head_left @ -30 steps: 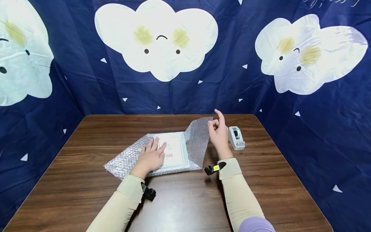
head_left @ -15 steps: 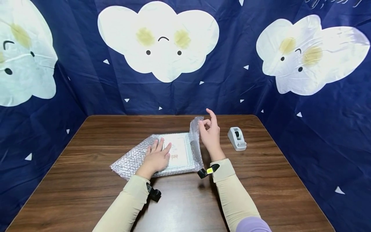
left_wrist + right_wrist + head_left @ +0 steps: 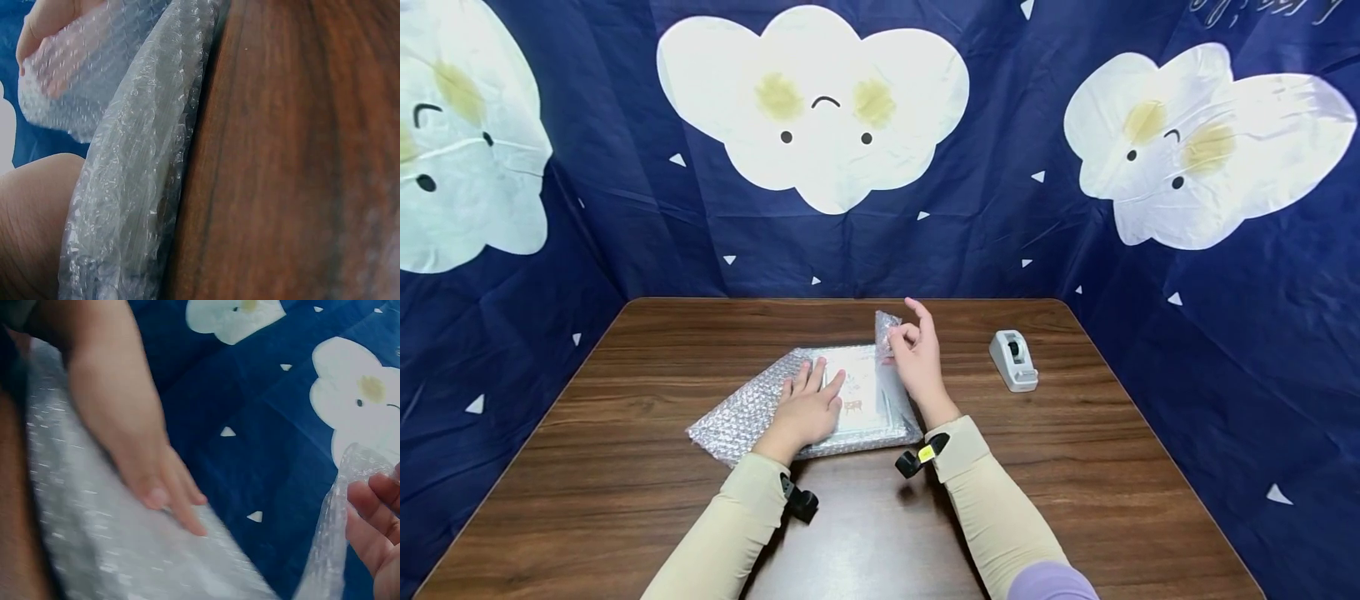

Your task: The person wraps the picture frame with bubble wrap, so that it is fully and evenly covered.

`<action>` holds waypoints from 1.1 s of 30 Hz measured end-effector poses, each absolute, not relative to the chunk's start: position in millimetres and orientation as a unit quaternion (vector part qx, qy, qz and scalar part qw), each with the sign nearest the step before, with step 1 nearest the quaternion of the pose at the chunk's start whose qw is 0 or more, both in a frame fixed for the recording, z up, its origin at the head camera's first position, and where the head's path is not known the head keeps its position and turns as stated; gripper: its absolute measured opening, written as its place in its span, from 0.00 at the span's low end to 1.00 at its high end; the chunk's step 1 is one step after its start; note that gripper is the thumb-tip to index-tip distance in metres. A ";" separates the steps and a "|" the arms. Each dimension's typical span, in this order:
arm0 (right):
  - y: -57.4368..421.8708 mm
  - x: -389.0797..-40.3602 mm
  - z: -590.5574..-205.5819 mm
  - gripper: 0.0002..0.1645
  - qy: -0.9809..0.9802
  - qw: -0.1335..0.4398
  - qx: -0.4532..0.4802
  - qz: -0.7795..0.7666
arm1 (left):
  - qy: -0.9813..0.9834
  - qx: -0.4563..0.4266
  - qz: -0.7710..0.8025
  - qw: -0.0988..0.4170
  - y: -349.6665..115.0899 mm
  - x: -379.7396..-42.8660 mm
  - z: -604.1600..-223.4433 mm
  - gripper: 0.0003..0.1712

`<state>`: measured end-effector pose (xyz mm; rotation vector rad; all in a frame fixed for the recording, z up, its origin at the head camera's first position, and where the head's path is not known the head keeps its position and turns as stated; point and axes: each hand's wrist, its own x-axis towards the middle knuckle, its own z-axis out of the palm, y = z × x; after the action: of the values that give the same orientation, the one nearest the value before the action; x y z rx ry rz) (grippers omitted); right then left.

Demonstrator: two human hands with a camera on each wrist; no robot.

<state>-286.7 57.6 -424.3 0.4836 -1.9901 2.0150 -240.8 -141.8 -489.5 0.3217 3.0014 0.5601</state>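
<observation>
A flat, pale rectangular item with a printed front, perhaps a picture frame (image 3: 859, 392), lies on a sheet of bubble wrap (image 3: 741, 417). Bubble wrap (image 3: 134, 181) also covers its near edge in the left wrist view. My left hand (image 3: 805, 417) rests on the item's left part, fingers spread out straight. My right hand (image 3: 917, 362) pinches the upper corner of the right-hand bubble wrap flap (image 3: 887, 329) between thumb and fingers, forefinger pointing up. That flap is lifted and folds in over the item's right side; in the right wrist view it rises to the fingertips (image 3: 359, 494).
A white tape dispenser (image 3: 1015, 361) stands on the wooden table (image 3: 1112, 492), right of my right hand. Dark blue cloth (image 3: 850, 258) with white clouds hangs behind the table and at both sides. Each wrist carries a small black camera.
My right hand has moved left and slightly down, drawing the bubble wrap flap from upright to leaning over the item's right side. My left hand stays resting on the item.
</observation>
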 end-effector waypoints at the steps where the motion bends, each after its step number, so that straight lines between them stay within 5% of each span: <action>1: 54.4 -282.6 -422.8 0.35 -0.685 0.126 0.170 0.698 | 0.977 0.104 0.182 0.035 -142.0 -241.1 -490.2 0.32; 33: 29.1 -266.5 -450.7 0.32 -0.714 -0.027 0.219 0.664 | 0.979 0.099 0.176 0.033 -141.6 -243.8 -493.7 0.33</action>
<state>-266.5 29.1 -450.7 0.6988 -2.2834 2.1233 -243.8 -141.6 -493.7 0.3046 3.0110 0.5424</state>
